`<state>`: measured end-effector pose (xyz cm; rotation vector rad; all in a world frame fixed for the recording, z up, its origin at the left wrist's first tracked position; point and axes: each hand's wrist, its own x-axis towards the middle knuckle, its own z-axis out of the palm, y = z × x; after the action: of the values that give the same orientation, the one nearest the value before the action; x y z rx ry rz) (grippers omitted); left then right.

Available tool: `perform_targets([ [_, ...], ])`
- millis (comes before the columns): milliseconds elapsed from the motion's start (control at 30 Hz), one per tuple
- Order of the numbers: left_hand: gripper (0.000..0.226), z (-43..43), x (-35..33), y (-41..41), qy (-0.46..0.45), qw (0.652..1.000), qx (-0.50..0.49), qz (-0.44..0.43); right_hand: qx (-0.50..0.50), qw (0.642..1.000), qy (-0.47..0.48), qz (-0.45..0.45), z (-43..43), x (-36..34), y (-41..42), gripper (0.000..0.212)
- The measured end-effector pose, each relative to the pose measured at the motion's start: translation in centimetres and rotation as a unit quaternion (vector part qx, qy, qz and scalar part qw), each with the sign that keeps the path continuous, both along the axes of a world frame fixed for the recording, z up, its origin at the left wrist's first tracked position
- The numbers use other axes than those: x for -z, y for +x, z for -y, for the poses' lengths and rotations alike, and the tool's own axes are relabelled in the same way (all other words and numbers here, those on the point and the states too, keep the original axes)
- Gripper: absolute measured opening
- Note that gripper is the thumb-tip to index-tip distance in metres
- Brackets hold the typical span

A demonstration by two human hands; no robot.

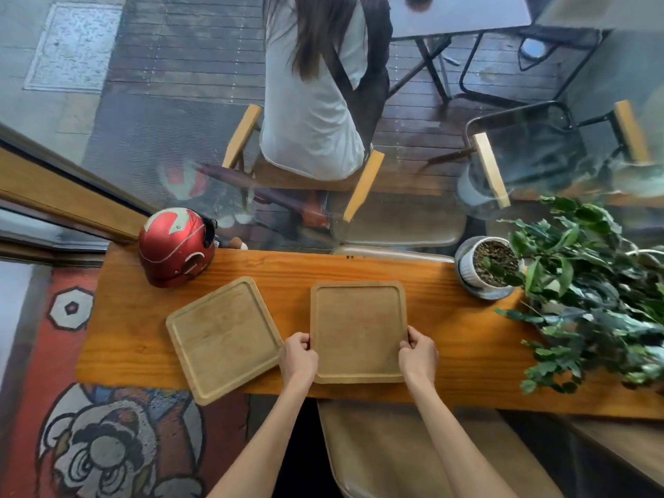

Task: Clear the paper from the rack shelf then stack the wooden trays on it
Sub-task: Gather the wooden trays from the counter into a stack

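A view looking down from a person's head onto a long, narrow wooden surface (pixel 467 339) set against a window. Going from left to right: at the far left, the floor beside the surface shows a red painted cartoon face (pixel 107 451). On the left end of the surface sits a red helmet (pixel 176 246) with white markings.

Next comes the first wooden tray (pixel 222 336), square with rounded corners and a raised rim, lying flat and turned at an angle, so that one corner juts over the near edge of the surface.

Just to its right, the left hand (pixel 298 357) closes its grip on the left edge of a second wooden tray (pixel 359 332), thumb on top of the rim. This second tray lies square to the surface near the middle, close beside the first; whether the two trays touch is hidden by the hand. The right hand (pixel 418 354) is clamped on the same tray's right edge in the same way. Both bare forearms reach in from the bottom of the view.

Farther right stands a white pot (pixel 467 267) on a saucer, filled with soil, and a leafy green plant (pixel 589 292) spreads over the right end of the surface.

Beyond the glass, a person in a white top (pixel 312 113) sits on a wooden chair, back to the camera.
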<state>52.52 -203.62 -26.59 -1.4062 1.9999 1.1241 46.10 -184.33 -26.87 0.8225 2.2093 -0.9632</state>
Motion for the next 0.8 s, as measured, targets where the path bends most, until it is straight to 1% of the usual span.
perform_targets([
  [100,0.027,-0.8,-0.2,1.1,0.004,0.999,0.048,0.005,-0.028,0.999,0.026,0.012,-1.3,0.0,1.8,0.045],
  [167,0.022,-0.7,-0.1,1.5,0.007,0.997,0.071,-0.006,-0.039,0.999,0.029,0.016,-1.5,-0.3,2.1,0.047],
  [233,0.024,-0.4,-0.5,1.6,0.021,0.995,0.094,-0.02,-0.047,0.998,0.026,0.021,-1.3,-0.8,2.0,0.05],
  [267,0.028,0.0,-0.7,1.7,0.022,0.994,0.1,-0.029,-0.058,0.998,0.037,0.017,-0.8,-1.4,1.9,0.054],
  [300,0.032,0.5,-1.1,1.9,0.016,0.994,0.098,-0.04,-0.08,0.995,0.06,-0.002,-0.1,-2.1,1.9,0.057],
  [367,0.031,2.2,-1.8,2.7,-0.024,0.994,0.074,-0.073,-0.143,0.981,0.092,-0.089,2.4,-3.6,2.5,0.058],
  [400,0.028,3.3,-1.7,3.4,-0.05,0.994,0.053,-0.087,-0.172,0.972,0.08,-0.138,4.1,-4.1,2.9,0.055],
  [467,0.022,6.1,-1.7,4.9,-0.096,0.99,-0.01,-0.103,-0.229,0.955,0.022,-0.188,8.3,-4.8,3.9,0.046],
  [533,0.025,9.2,-1.3,6.6,-0.142,0.984,-0.067,-0.086,-0.274,0.945,-0.06,-0.172,12.8,-5.0,4.9,0.041],
  [600,0.042,12.2,-0.9,8.0,-0.172,0.977,-0.118,-0.035,-0.325,0.928,-0.119,-0.138,17.0,-4.8,5.5,0.041],
  [633,0.05,13.5,-0.7,8.5,-0.169,0.976,-0.136,-0.012,-0.348,0.919,-0.131,-0.131,18.8,-4.3,5.7,0.041],
  [700,0.059,15.9,-0.3,9.6,-0.144,0.978,-0.153,0.015,-0.366,0.916,-0.12,-0.113,21.8,-2.9,5.8,0.044],
  [800,0.06,18.2,-0.2,10.4,-0.092,0.985,-0.141,0.032,-0.358,0.93,-0.054,-0.063,24.0,-0.7,5.8,0.051],
])
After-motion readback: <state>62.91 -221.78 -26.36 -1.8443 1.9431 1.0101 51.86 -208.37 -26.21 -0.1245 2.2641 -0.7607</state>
